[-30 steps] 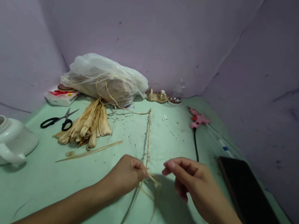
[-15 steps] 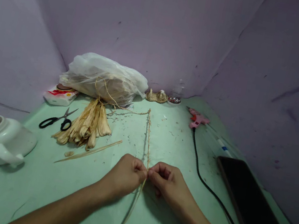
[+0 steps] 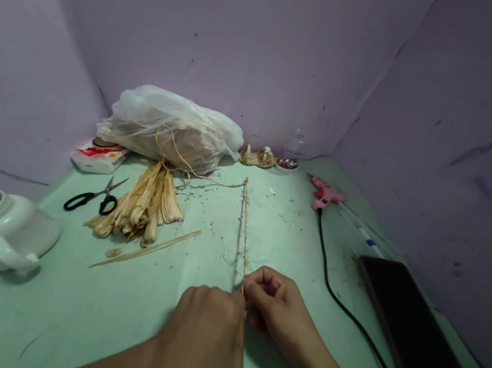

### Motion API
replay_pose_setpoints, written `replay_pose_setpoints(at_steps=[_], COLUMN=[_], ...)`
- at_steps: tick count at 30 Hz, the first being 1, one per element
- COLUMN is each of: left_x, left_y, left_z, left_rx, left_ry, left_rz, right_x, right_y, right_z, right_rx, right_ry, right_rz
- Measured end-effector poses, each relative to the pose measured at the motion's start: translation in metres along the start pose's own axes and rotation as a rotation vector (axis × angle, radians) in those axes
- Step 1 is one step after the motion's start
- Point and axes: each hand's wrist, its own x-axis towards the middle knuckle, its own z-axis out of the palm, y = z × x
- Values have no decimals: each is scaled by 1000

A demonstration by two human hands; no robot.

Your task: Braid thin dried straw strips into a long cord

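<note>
A thin twisted cord (image 3: 245, 228) of dry fibre runs from the far middle of the table toward me. My right hand (image 3: 271, 296) pinches its near end between thumb and fingertips. Just below and to the left, my left hand (image 3: 207, 336) is closed, back of the hand up, around the loose strand that continues from the cord; its fingertips are hidden. On the left a bundle of dry husk strips (image 3: 147, 205) lies beside open black-handled scissors (image 3: 101, 195). One loose strip (image 3: 149, 248) rests in front of the bundle.
A plastic bag (image 3: 175, 127) stands against the wall, near a tissue pack (image 3: 99, 158). At left is a white pot (image 3: 23, 230). To the right are a pink glue gun (image 3: 327, 195) with its black cord and a dark phone (image 3: 415, 331). Small woven pieces (image 3: 257, 157) sit at the back.
My left hand has moved down toward me and turned over, now covering the loose strand that hung below. My right hand has stayed almost in place at the cord.
</note>
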Motion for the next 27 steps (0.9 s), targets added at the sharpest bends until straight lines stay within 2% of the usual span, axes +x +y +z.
replay_pose_setpoints(at_steps=[4,7,9,12,13,16,18,20,27], left_x=[-7,-7,-1,14,20,31,34,34,38], left_y=[7,3,-5,-19,-22,-24,-20,-17,-23], left_z=[6,-2,-13,-24,-24,-14,-5,0,1], left_rx=[86,23,-121,-396,-516,-910,-1132,-1291,-1495], left_ry=[-91,-120,-83,90,83,-120,-217,-252,-424], left_rz=[50,21,-43,-133,-191,-366,-385,-364,-348], right_x=[-2,-1,-1,0,0,0,1,2,2], right_y=[-3,-3,-2,-3,-3,-3,-2,-1,-1], right_z=[3,3,2,2,1,1,1,1,1], right_rx=[13,33,43,43,41,40,39,35,39], right_ry=[-9,6,5,-16,-20,-30,-34,-36,-64], right_rz=[39,33,18,9,8,0,-6,-12,-9])
